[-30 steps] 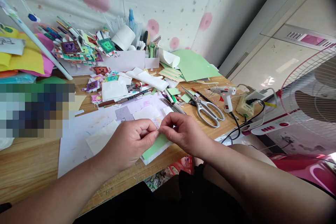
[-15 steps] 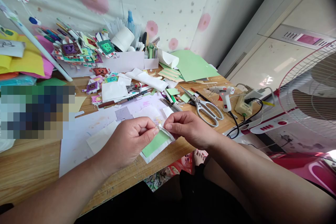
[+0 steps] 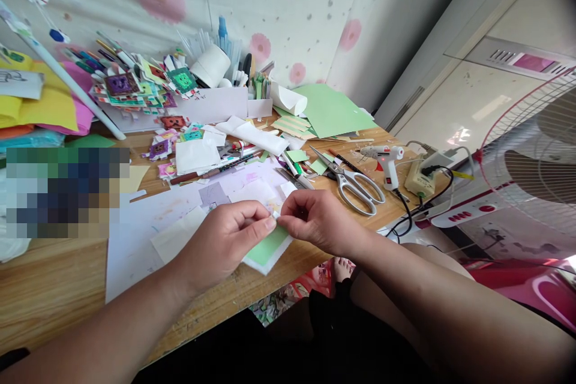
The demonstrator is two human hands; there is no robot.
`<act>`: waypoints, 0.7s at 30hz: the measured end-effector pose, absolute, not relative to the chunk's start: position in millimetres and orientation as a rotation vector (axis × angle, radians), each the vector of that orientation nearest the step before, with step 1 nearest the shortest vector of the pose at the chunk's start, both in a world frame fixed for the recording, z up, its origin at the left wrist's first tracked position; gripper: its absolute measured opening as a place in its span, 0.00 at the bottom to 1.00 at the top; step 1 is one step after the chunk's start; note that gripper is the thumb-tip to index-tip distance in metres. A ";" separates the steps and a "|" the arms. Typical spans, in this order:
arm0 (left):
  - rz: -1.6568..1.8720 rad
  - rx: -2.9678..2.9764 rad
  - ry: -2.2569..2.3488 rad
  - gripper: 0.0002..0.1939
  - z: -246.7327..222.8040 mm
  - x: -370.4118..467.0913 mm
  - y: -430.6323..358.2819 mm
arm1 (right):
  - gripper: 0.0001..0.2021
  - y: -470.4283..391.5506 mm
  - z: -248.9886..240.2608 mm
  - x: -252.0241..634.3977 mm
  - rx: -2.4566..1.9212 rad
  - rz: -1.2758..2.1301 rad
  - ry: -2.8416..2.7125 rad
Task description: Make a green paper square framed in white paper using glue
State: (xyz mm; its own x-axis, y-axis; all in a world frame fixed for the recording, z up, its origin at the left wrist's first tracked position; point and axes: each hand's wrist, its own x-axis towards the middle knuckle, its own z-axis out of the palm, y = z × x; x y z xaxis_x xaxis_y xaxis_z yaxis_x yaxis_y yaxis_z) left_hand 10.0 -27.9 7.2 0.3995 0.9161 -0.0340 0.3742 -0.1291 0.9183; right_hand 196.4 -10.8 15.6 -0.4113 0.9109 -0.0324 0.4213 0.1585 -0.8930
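Between my hands, over the table's front edge, is a piece of green paper (image 3: 266,250) with a white paper border. My left hand (image 3: 229,234) is closed, thumb and index finger pinching the top edge of this paper on its left side. Close beside it, my right hand (image 3: 315,222) pinches the same top edge, its thumb pressed near the left thumb. A small white fold sticks up between the fingertips. Part of the paper's upper edge is hidden by my fingers. Below the hands lies a large white sheet (image 3: 135,246) with loose paper scraps on it.
To the right lie silver scissors (image 3: 355,186), a white hot glue gun (image 3: 387,162) and a power strip (image 3: 420,177). A fan (image 3: 531,150) stands at far right. Behind are green sheets (image 3: 335,111), a white paper roll (image 3: 288,99), pens and small paper crafts (image 3: 130,87).
My right hand has shifted slightly left, its thumb now over the paper's top edge close to the left thumb. The upper edge is more covered, and the view has shifted slightly.
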 end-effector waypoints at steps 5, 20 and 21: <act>0.709 1.737 1.153 0.14 4.0 9.8 -23.5 | 0.05 -11.0 16.0 195.1 -1.248 1.114 -2.059; 0.864 1.568 1.270 0.13 4.5 11.3 -25.6 | 0.12 -0.3 13.9 207.4 -1.139 1.607 -1.776; 0.870 1.512 1.254 0.12 3.2 11.5 -26.0 | 0.10 -0.6 13.9 206.7 -1.151 1.564 -1.805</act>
